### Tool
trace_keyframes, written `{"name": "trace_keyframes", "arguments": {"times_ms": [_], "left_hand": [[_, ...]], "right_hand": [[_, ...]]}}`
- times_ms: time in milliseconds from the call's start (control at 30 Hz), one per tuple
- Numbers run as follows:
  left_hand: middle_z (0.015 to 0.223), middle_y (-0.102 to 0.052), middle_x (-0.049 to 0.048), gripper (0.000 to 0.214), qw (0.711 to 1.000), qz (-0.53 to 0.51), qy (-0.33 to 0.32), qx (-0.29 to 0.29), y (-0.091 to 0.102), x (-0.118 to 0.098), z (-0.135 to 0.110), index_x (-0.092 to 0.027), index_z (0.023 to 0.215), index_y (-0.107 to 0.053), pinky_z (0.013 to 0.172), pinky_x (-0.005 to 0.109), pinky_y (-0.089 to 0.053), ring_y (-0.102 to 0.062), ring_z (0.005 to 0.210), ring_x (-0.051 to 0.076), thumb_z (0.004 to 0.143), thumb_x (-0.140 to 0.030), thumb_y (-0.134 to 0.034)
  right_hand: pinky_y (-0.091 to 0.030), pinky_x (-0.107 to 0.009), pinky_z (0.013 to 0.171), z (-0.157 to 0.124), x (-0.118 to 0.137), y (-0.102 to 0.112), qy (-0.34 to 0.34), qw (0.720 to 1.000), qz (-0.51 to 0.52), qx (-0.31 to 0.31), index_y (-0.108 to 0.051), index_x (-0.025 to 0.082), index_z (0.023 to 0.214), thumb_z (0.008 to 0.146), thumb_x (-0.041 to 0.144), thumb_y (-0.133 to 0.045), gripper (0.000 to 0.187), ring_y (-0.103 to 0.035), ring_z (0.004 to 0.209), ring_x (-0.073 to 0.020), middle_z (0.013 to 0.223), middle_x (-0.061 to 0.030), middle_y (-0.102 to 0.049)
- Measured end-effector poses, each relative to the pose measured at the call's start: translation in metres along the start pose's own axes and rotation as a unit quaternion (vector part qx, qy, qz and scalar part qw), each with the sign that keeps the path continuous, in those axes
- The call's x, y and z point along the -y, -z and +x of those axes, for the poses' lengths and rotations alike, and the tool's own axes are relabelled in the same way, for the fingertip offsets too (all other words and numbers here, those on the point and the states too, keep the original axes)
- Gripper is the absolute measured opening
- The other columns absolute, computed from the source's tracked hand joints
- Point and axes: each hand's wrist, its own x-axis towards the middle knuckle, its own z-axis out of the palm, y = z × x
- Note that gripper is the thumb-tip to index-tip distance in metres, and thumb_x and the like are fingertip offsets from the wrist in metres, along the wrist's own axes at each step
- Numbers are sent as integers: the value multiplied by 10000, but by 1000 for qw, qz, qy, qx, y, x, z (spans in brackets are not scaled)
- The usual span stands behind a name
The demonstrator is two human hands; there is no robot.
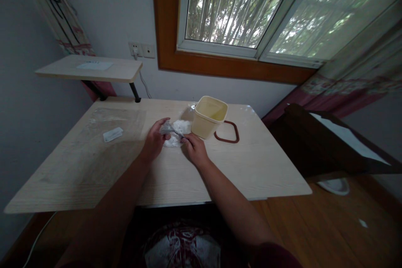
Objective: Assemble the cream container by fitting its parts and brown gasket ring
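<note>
Over the middle of the desk, my left hand (pixel 154 139) is closed round a crumpled, greyish translucent plastic bag (pixel 168 128). A thin, drawn-out part of this bag runs across to my right hand (pixel 195 147), whose fingers pinch its end. Beneath and behind it lies a heap of white crinkled plastic (pixel 182 127) on the tabletop. Right behind my right hand stands a cream-yellow bin (pixel 205 123), upright with its top uncovered. Beside the bin, a reddish-brown rounded frame (pixel 237 133) lies flat, partly hidden by it.
A white paper slip (pixel 113 134) rests on a clear sheet at the left of the desk (pixel 251 167). Behind it rises a small raised shelf (pixel 91 73) on black legs. The wall and window (pixel 232 8) bound the far side. A dark piece of furniture (pixel 326 146) stands at right.
</note>
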Motion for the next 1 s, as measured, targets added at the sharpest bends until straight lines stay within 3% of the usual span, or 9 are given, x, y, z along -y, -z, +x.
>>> {"name": "trace_keyframes", "arguments": {"times_ms": [133, 233, 400, 500, 600, 800, 1000], "left_hand": [[1040, -637, 36, 717, 993, -93, 49, 52, -2, 4, -4, -230, 1358, -580, 673, 233, -456, -560, 724, 96, 678, -254, -805], [1053, -661, 55, 558, 993, -74, 80, 50, -3, 5, -5, -189, 1231, -668, 722, 246, -473, -604, 802, 126, 689, -244, -790], [753, -609, -10, 274, 995, -15, 95, 37, 0, 3, -4, -183, 967, -696, 603, 240, -423, -533, 645, 112, 713, -261, -766], [679, -544, -34, 205, 995, -33, 86, 33, 0, 1, -3, -195, 880, -660, 572, 237, -401, -495, 601, 106, 706, -247, -753], [740, -549, -15, 135, 995, -82, 44, 35, -1, -1, -2, -193, 804, -630, 625, 257, -445, -517, 644, 108, 732, -259, -723], [766, -522, -12, 204, 993, -119, 8, 17, -2, 0, 0, -189, 720, -555, 644, 264, -477, -516, 649, 96, 749, -288, -731], [821, -571, -1, 233, 994, -106, 11, 10, -1, 3, 0, -195, 781, -587, 697, 270, -510, -569, 697, 107, 768, -359, -752]], "right_hand": [[-507, -333, 798, 1, 3, 2, -19, 1000, 15, 0, -689, 229, 982, 1031, 382, -474, 268, -654, 853, -212, 883, -54, -702], [-491, -326, 781, 1, 3, 3, -21, 999, 24, 5, -667, 226, 927, 1045, 406, -435, 317, -638, 828, -206, 843, -47, -673], [-482, -314, 755, 0, 1, 3, -39, 998, 39, 5, -637, 227, 872, 1046, 440, -417, 352, -626, 792, -196, 802, -36, -659], [-479, -309, 743, 0, 0, 2, -46, 998, 43, 10, -625, 227, 845, 1043, 446, -416, 362, -617, 774, -191, 780, -27, -645], [-471, -303, 727, 0, 2, 2, -47, 998, 48, 14, -608, 228, 820, 1043, 453, -414, 372, -603, 754, -186, 762, -21, -625], [-453, -292, 701, 1, 4, 3, -44, 998, 44, 21, -591, 227, 816, 1039, 449, -418, 359, -573, 735, -178, 749, -12, -590], [-434, -279, 660, 1, -1, -2, -64, 998, 17, 10, -611, 222, 932, 887, 494, -667, 282, -552, 721, -173, 788, 9, -595]]}}
